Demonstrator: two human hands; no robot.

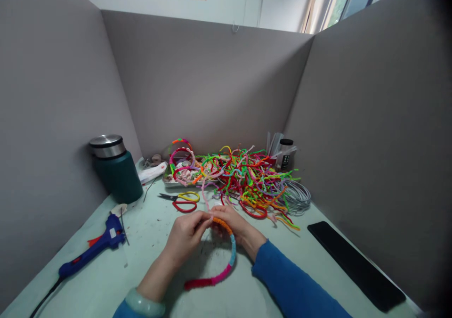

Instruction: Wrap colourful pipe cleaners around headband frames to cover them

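Bare left hand (185, 238), bare right hand (237, 227), bright blue long sleeves (294, 289) — right one reaching the wrist, pale green bangle (144, 303) — left wrist.

A curved band (233, 253) wrapped in orange, blue, pink and red fuzz has its orange end pinched between the left grip (187, 235) and the right grip (237, 226), and its red end lies nearer the person.

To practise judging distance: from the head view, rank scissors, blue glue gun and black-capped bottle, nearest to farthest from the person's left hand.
1. scissors, just beyond the left hand holding the hoop.
2. glue gun, out left.
3. black-capped bottle, back right.
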